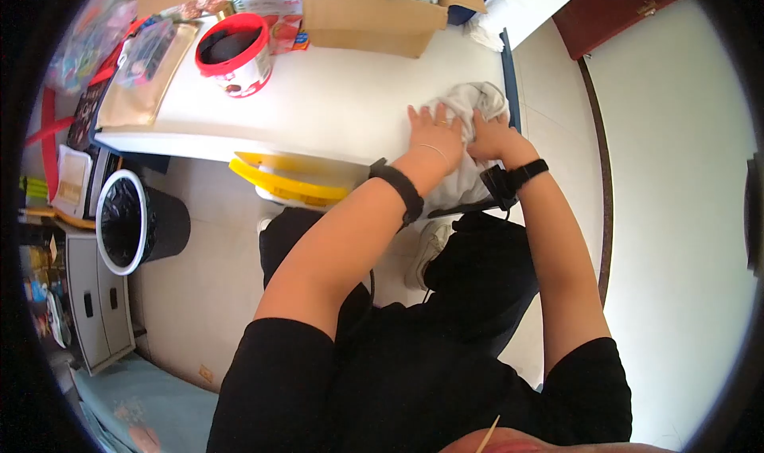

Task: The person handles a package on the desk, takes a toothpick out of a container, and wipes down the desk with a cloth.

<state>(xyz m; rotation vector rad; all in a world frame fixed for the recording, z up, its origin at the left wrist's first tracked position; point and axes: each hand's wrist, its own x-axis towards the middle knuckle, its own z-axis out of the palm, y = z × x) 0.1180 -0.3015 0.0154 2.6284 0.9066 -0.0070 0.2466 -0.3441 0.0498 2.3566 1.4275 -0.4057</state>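
Note:
A crumpled light grey cloth (475, 95) lies on the right end of the white table (334, 95) and hangs down over its front edge. My left hand (439, 139) rests on the cloth's left side, palm down, its fingers stretched and spread. Beside it, my right hand (500, 140) lies on the cloth near the table's right edge, fingers extended over the fabric. Both hands touch the cloth. Fabric under the palms is hidden. Black bands circle both wrists, and a dark device sits by the right one.
A red-and-white tub (239, 79) and an open cardboard box (366, 23) with packets stand on the table. Something yellow (286, 186) juts out below its front edge. A lined bin (167, 226) and a grey cabinet (99, 302) are at left; a wall (676, 214) is at right.

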